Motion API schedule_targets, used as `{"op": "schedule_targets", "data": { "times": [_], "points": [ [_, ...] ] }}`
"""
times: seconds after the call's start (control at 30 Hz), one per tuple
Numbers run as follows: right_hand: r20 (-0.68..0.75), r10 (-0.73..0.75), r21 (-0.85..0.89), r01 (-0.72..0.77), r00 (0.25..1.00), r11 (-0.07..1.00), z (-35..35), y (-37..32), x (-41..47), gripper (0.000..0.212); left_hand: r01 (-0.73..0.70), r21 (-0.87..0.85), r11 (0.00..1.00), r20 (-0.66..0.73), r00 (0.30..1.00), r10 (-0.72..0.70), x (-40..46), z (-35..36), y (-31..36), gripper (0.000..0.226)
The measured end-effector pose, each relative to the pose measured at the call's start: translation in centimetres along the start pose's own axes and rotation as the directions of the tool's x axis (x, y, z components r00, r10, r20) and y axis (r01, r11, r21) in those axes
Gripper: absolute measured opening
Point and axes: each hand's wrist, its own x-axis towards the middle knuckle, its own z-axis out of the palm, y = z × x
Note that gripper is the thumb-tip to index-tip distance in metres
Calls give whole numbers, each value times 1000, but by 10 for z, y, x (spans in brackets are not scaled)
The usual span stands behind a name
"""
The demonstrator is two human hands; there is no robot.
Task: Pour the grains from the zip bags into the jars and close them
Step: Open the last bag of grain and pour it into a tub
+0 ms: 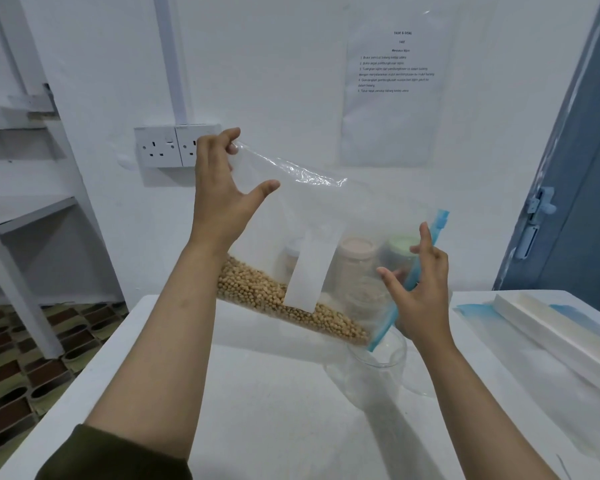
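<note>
A clear zip bag (326, 216) with a white label strip hangs tilted above the white table (257, 393). Tan round grains (278, 299) lie along its lower edge, sloping down to the right. My left hand (222, 199) pinches the bag's upper left corner. My right hand (420, 289) grips the blue zip edge (413, 275), whose lower end reaches into the mouth of a clear jar (378, 368) standing on the table. No grains show inside the jar.
Behind the bag stand several lidded jars (357, 258), blurred through the plastic. A long white tray (551, 327) and blue-edged bags lie at the right. White shelving (21, 209) stands left, a blue door (575, 168) right, wall sockets (167, 147) and a paper sheet behind.
</note>
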Motion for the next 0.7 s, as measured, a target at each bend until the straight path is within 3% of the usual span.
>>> {"op": "schedule_targets", "data": {
  "times": [0.7],
  "points": [
    [5, 24, -4, -24, 1000, 1000, 1, 13, 4, 89, -3, 23, 1000, 12, 1000, 2, 0, 1, -3, 75]
  ]
}}
